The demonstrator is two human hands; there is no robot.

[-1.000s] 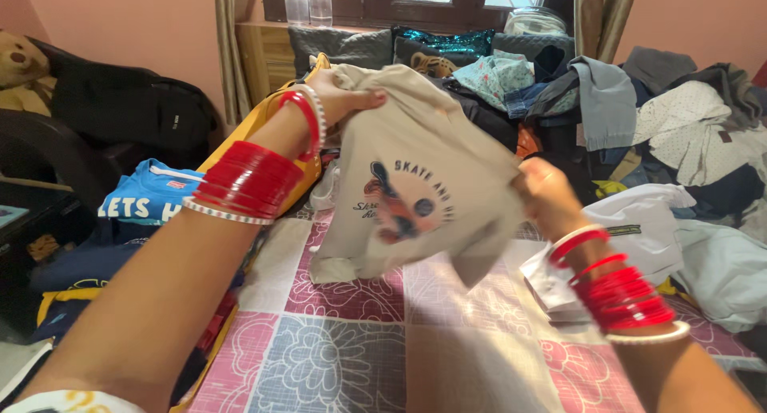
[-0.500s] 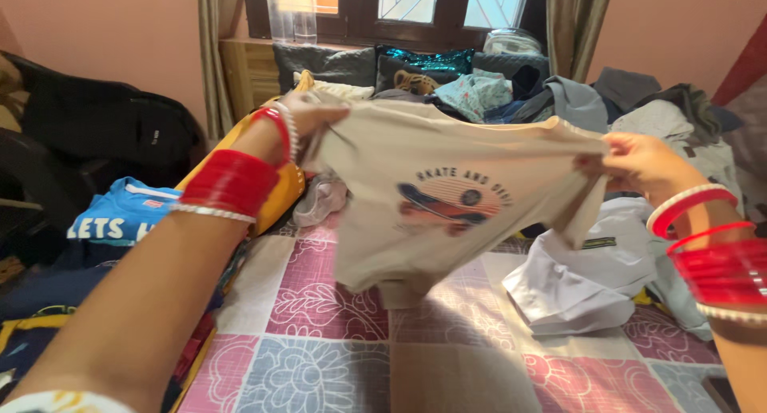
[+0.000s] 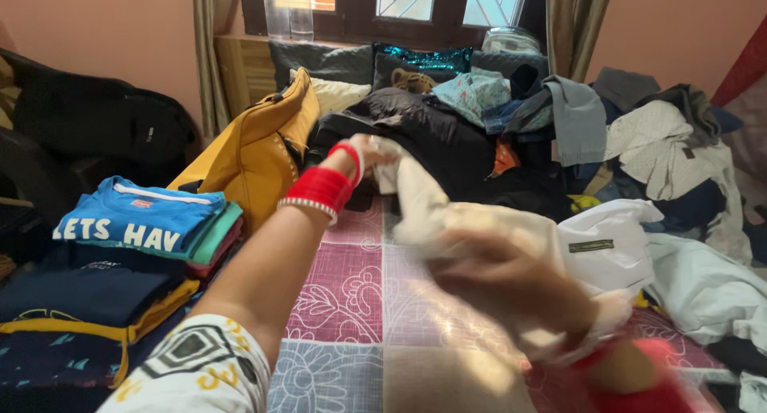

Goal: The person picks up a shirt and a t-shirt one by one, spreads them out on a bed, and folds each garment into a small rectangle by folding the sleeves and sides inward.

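Since half a second ago you've swung the beige T-shirt (image 3: pixel 447 217) down; your left hand (image 3: pixel 369 152) pinches its far end, your blurred right hand (image 3: pixel 511 285) grips the near end, keeping it taut.

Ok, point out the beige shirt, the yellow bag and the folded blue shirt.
beige shirt (image 3: pixel 447 213): head view, on the cloth between the two hands.
yellow bag (image 3: pixel 256 153): head view, on its side panel.
folded blue shirt (image 3: pixel 136 217): head view, on its top face.

left hand (image 3: pixel 369 151) grips beige shirt (image 3: pixel 447 213) — right hand (image 3: pixel 511 281) blurred, on it | bed (image 3: pixel 351 293)
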